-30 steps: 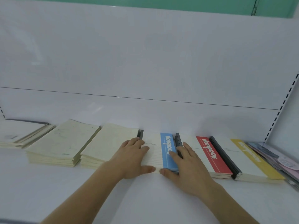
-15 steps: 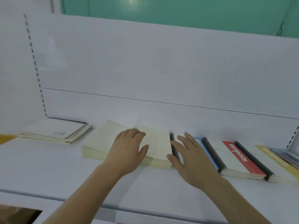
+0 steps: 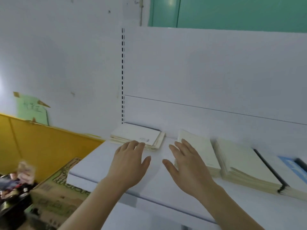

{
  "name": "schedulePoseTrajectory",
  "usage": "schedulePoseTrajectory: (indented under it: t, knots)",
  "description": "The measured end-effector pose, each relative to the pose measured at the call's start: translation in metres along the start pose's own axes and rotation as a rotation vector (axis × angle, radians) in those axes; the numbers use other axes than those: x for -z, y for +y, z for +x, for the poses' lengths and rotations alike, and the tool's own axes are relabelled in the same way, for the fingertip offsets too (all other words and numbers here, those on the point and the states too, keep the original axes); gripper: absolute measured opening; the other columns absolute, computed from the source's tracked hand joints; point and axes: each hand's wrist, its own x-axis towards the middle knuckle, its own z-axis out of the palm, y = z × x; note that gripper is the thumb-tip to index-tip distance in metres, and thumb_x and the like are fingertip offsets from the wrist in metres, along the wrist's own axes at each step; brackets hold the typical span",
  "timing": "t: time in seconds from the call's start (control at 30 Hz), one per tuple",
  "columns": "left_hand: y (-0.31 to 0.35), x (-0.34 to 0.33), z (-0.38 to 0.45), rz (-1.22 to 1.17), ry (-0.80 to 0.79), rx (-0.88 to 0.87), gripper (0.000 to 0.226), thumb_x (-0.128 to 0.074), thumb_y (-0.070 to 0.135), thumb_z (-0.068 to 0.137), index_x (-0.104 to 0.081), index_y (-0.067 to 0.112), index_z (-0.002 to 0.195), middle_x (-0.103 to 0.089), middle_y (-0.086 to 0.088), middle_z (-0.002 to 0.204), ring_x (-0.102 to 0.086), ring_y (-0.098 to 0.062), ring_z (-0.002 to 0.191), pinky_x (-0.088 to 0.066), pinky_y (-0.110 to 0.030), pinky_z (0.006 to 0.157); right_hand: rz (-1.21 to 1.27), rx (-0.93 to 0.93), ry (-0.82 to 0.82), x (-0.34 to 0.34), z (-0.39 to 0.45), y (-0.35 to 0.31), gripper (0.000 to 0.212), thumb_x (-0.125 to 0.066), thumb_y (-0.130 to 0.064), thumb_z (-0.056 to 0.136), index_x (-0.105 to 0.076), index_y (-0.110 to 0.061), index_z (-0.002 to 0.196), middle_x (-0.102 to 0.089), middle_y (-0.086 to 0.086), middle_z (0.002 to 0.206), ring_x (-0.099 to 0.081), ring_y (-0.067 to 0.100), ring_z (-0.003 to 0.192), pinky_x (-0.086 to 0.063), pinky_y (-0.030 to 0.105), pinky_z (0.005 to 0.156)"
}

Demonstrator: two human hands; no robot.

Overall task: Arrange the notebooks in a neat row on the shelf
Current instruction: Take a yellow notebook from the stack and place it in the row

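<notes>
A row of notebook stacks lies flat on the white shelf [image 3: 103, 165]. At the far left corner sits a skewed white stack [image 3: 137, 135]. Right of it are two cream stacks [image 3: 199, 146] [image 3: 240, 165], then a black-spined stack with a blue cover [image 3: 289, 165] at the right edge. My left hand [image 3: 128, 165] hovers with straight fingers, its fingertips at the front edge of the white stack. My right hand [image 3: 187, 165] is spread flat over the near left corner of the first cream stack. Neither hand grips anything.
The shelf's back panel [image 3: 216, 72] rises behind the stacks, with a slotted upright [image 3: 123, 75] at its left end. Left of the shelf stand a yellow board [image 3: 41, 143], a cardboard box [image 3: 63, 188] and dark clutter [image 3: 13, 188] below.
My view and both hands have moved left along the row, from the blue and cream stacks to the white stack at the shelf's left end. The red and yellow notebooks have left the view.
</notes>
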Motion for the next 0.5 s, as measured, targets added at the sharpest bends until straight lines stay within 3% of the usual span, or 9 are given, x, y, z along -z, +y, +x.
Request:
schedulePoseTrajectory:
  t: [0.1, 0.3, 0.4, 0.5]
  knots:
    - [-0.033, -0.003, 0.012, 0.001, -0.022, 0.046, 0.057, -0.038, 0.052, 0.1, -0.035, 0.024, 0.149, -0.04, 0.003, 0.151, -0.036, -0.019, 0.14, -0.031, -0.034, 0.115, -0.024, 0.025, -0.058, -0.021, 0.037, -0.019, 0.064, -0.024, -0.053, 0.1, -0.021, -0.017, 0.152, -0.016, 0.003, 0.161, -0.001, 0.02, 0.149, -0.006, 0.034, 0.121]
    - [-0.072, -0.016, 0.051, 0.042, -0.092, 0.061, 0.059, -0.041, 0.051, 0.099, -0.033, 0.022, 0.15, -0.038, 0.003, 0.153, -0.031, -0.019, 0.143, -0.028, -0.035, 0.117, -0.074, 0.043, -0.172, -0.07, 0.115, -0.03, 0.067, -0.036, -0.045, 0.099, -0.014, -0.009, 0.152, -0.013, 0.011, 0.16, -0.007, 0.028, 0.148, -0.012, 0.041, 0.12]
    - [-0.083, -0.024, 0.071, 0.059, -0.138, 0.032, 0.063, -0.041, 0.053, 0.099, -0.028, 0.023, 0.152, -0.03, 0.001, 0.158, -0.022, -0.021, 0.148, -0.021, -0.037, 0.12, -0.122, 0.071, -0.19, -0.086, 0.137, -0.028, 0.061, -0.038, -0.044, 0.098, -0.026, -0.008, 0.147, -0.03, 0.011, 0.151, -0.022, 0.029, 0.142, -0.021, 0.04, 0.116]
    - [-0.095, -0.035, 0.086, 0.086, -0.187, -0.001, 0.064, -0.039, 0.056, 0.099, -0.027, 0.024, 0.153, -0.026, 0.001, 0.16, -0.016, -0.022, 0.15, -0.014, -0.042, 0.122, -0.137, 0.103, -0.169, -0.094, 0.145, -0.025, 0.034, -0.036, -0.038, 0.1, -0.053, -0.016, 0.119, -0.056, 0.003, 0.119, -0.05, 0.025, 0.117, -0.039, 0.036, 0.096]
